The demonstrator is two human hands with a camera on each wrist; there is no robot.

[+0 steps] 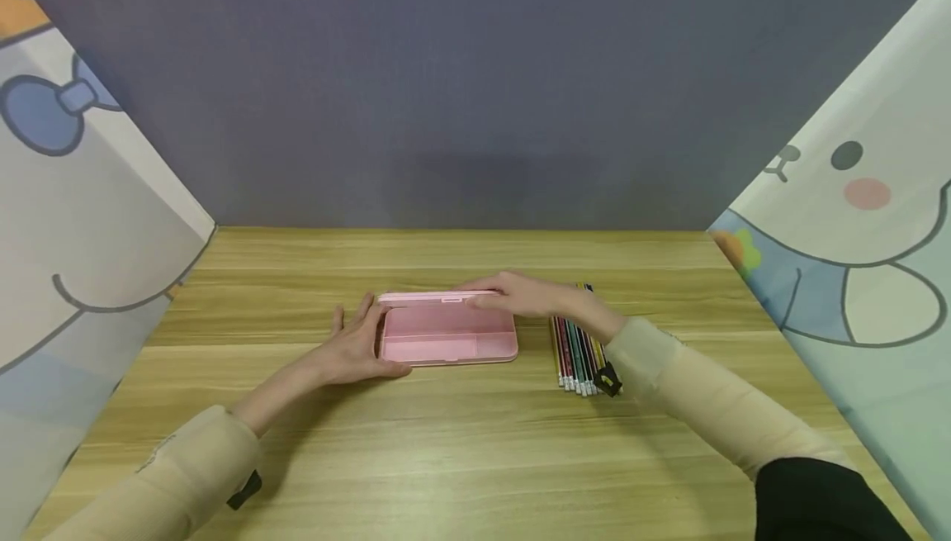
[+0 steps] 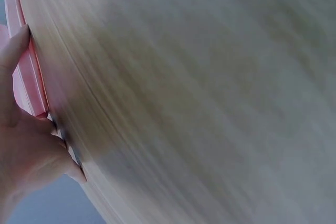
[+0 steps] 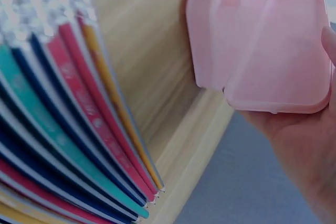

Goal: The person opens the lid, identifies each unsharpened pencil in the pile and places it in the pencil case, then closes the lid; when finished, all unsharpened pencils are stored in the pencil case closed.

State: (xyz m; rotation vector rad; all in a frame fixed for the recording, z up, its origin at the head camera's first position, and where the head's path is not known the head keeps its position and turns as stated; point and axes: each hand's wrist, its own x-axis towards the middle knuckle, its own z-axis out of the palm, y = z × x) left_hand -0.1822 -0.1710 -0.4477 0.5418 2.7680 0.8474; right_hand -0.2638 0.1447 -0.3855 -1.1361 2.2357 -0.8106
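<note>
Head view: mid-table on the wooden table (image 1: 475, 458), the left hand (image 1: 355, 353) lies flat-fingered against the open pink plastic pencil case (image 1: 448, 336); the right hand (image 1: 520, 295) curls over its raised lid. Left wrist: fingers (image 2: 13, 56) touch pink edge. Right wrist: the lid rests on the fingers beside the row of coloured pencils (image 3: 63, 129).

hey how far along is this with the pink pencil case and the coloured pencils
Early on. Done: the pink pencil case lies open on the wooden table, its tray showing nothing inside. In hand: the left hand steadies its left end while the right hand holds the lid part-raised. Left: the coloured pencils lie in a row beside the case, none inside.
</note>
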